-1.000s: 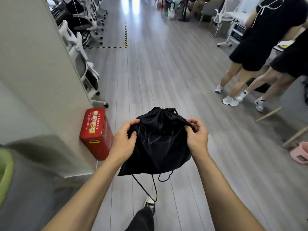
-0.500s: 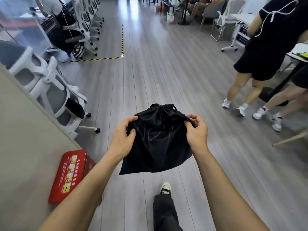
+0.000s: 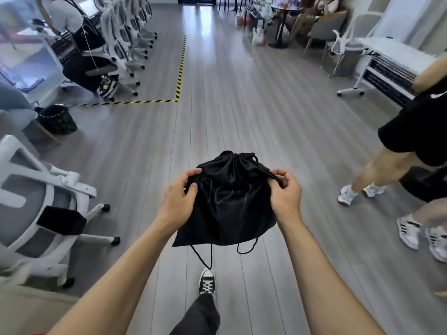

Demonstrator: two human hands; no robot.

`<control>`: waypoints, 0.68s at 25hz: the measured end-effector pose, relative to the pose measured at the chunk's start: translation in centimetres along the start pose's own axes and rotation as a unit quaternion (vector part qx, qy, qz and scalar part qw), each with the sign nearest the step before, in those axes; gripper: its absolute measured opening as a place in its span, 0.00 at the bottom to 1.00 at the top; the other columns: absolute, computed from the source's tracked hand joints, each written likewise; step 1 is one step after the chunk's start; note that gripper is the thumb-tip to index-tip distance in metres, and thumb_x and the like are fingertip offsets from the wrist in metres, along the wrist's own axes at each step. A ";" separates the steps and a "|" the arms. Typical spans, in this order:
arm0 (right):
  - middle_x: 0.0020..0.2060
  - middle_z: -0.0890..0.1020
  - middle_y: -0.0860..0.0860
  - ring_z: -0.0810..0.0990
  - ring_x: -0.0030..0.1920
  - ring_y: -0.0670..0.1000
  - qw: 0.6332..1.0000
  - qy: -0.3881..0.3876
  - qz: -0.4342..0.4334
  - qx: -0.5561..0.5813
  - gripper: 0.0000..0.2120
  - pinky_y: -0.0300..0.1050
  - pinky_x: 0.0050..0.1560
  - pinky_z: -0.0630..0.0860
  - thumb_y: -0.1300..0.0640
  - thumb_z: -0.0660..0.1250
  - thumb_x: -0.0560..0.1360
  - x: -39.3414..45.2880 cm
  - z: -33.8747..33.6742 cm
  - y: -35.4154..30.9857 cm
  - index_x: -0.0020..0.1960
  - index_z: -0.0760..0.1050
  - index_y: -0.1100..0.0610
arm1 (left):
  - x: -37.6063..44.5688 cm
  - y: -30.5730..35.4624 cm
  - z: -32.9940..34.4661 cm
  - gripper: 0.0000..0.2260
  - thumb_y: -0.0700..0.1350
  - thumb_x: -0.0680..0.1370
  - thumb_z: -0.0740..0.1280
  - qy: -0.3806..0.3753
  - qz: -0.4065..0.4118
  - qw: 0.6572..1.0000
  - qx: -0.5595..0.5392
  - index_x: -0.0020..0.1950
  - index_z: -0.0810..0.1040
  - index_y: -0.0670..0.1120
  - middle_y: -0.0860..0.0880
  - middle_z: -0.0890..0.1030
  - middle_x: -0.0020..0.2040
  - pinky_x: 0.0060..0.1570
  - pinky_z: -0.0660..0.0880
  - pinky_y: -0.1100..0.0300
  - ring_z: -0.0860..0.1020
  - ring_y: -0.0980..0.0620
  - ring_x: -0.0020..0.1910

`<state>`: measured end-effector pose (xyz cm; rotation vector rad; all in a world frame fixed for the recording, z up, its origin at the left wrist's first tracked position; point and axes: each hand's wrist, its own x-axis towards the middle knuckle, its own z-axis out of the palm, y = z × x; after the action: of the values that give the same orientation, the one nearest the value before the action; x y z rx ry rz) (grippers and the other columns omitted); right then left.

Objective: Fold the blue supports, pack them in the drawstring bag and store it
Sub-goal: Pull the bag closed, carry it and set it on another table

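A black drawstring bag hangs in front of me at waist height, its mouth cinched shut at the far top. My left hand pinches its left upper edge and my right hand pinches the right upper edge. Black cords dangle below the bag. The blue supports are not visible; whatever is inside the bag is hidden.
White office chairs line the left side, with a black bin and yellow-black floor tape beyond. People's legs and sneakers stand at the right. A white table is at far right. My shoe steps on grey plank floor.
I have walked forward past the beige partition and the red box, which are out of sight now. Both hands keep the same grip on the bag.
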<state>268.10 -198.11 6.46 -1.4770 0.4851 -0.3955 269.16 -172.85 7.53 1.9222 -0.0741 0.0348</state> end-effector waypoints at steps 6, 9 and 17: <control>0.44 0.86 0.52 0.83 0.44 0.49 0.999 0.041 0.011 0.008 0.10 0.44 0.49 0.78 0.65 0.68 0.76 21.7 6.2 -0.1 0.46 0.79 0.50 | 22.4 -0.3 6.5 0.17 0.41 0.82 0.61 -0.040 -0.005 0.999 0.010 0.64 0.76 0.61 0.60 0.81 0.54 0.61 0.76 0.49 0.80 0.53 0.55; 0.44 0.86 0.53 0.83 0.43 0.49 0.999 0.050 0.005 0.009 0.10 0.43 0.48 0.78 0.65 0.68 0.77 33.8 9.2 -1.9 0.45 0.80 0.50 | 35.2 1.7 9.6 0.17 0.41 0.82 0.61 -0.049 0.011 0.999 -0.003 0.65 0.76 0.60 0.61 0.80 0.55 0.62 0.76 0.51 0.79 0.56 0.55; 0.45 0.86 0.53 0.83 0.45 0.49 0.997 0.070 -0.007 0.030 0.09 0.41 0.47 0.78 0.65 0.69 0.76 64.4 15.4 -3.2 0.46 0.80 0.51 | 66.6 3.3 20.1 0.16 0.40 0.83 0.60 -0.077 0.031 0.997 0.010 0.66 0.76 0.56 0.55 0.80 0.59 0.63 0.76 0.51 0.78 0.55 0.58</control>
<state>330.74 -219.75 5.69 -1.4017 0.5694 -0.5236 335.15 -195.20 7.70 1.9405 -0.2377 -0.0706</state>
